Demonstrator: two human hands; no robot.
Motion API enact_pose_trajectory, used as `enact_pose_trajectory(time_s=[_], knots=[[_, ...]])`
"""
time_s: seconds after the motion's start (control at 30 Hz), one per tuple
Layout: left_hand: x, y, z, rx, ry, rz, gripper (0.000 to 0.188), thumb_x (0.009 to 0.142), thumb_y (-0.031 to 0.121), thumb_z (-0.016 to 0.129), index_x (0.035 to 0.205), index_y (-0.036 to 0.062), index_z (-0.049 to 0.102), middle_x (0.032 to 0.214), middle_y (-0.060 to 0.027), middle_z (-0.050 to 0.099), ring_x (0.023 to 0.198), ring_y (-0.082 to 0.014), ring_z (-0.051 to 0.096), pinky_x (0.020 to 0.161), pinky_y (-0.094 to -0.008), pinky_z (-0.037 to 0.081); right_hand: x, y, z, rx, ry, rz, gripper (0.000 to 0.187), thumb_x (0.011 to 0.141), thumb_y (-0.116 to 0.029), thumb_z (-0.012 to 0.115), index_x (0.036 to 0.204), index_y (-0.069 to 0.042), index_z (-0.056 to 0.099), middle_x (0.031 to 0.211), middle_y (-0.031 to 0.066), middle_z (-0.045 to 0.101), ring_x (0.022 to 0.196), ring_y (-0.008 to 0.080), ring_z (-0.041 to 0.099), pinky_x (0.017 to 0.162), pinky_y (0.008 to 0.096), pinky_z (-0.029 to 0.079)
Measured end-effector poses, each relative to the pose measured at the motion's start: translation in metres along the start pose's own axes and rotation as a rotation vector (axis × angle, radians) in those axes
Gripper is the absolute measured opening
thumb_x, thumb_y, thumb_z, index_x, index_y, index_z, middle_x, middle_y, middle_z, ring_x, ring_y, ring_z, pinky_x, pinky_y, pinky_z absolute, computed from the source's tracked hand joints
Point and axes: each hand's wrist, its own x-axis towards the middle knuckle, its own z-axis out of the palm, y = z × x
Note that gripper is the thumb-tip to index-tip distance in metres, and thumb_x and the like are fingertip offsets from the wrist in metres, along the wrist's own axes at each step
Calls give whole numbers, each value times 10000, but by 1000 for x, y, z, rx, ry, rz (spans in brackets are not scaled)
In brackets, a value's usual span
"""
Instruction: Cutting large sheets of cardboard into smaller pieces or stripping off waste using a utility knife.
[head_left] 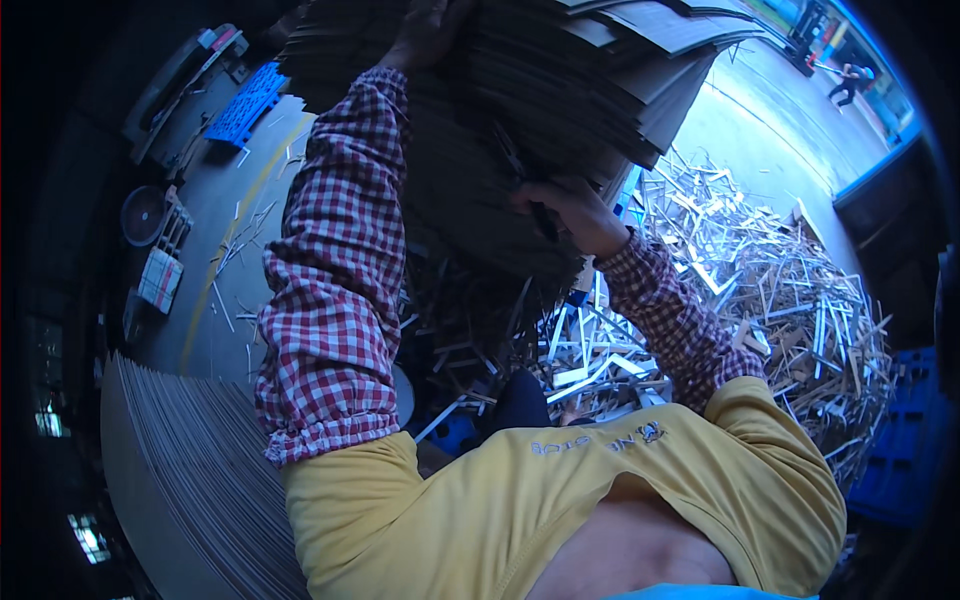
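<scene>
A cardboard stack stands ahead; an offcut heap on the floor to its right; another sheet stack near left.

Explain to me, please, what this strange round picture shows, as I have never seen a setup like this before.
Certainly. There is no machine at work here, just a person's two bare hands. The single picture comes from the left one of two wide cameras worn on the head, looking down; that lens bends straight edges near the rim.

The left hand, at the top, is against a big stack of cardboard sheets. The right hand grips a dark tool close to that stack; it is too dim to tell exactly which kind.

On the floor, to the right, lies a heap of thin scraps. More cardboard sheets are packed together at the lower left.
</scene>
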Motion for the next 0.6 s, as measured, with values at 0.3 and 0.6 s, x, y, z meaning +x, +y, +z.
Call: enact_pose_trajectory(time_s=[0.3, 0.6], knots=[[-18, 47, 28, 150, 137, -80, 341, 851, 242, 421, 1164, 108, 426, 1224, -122, 391, 1159, -324, 310, 922, -471, 268, -38, -5, 29, 61, 401, 193, 148, 795, -112, 511, 864, 10, 557, 655, 32, 534, 601, 106, 521, 500, 219, 402], [-26, 57, 21, -264, 154, -104, 362, 850, 287, 403, 1185, 152, 411, 1255, -92, 365, 1163, -332, 293, 879, -531, 260, -277, 62, 68, 57, 204, 1032, 322, 732, -319, 592, 843, -17, 612, 588, 14, 531, 484, 62, 450, 427, 218, 327]])
